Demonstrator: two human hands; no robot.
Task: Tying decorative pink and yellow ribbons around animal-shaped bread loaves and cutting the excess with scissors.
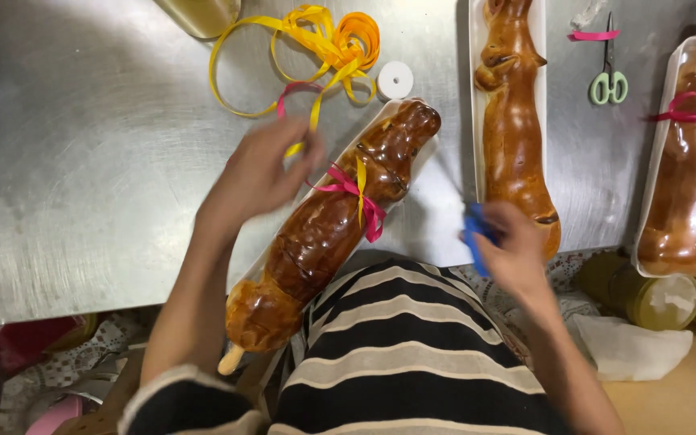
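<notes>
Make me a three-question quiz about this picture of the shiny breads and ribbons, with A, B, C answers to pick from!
1. Where are the green scissors?
A. In the left hand
B. On the metal table, between two loaves
C. On the floor

2. What colours are the ribbons tied round the wrapped loaf in the middle?
A. Pink and yellow
B. Blue and white
C. Green only

3. What is the right hand doing?
A. Lying flat and empty
B. Gripping a blue thing
C. Holding the scissors

Answers: 1 B, they lie on the steel top between the unwrapped loaf and the far-right loaf. 2 A, a pink and yellow bow crosses its middle. 3 B, the fingers curl round something blue, too blurred to name.
</notes>
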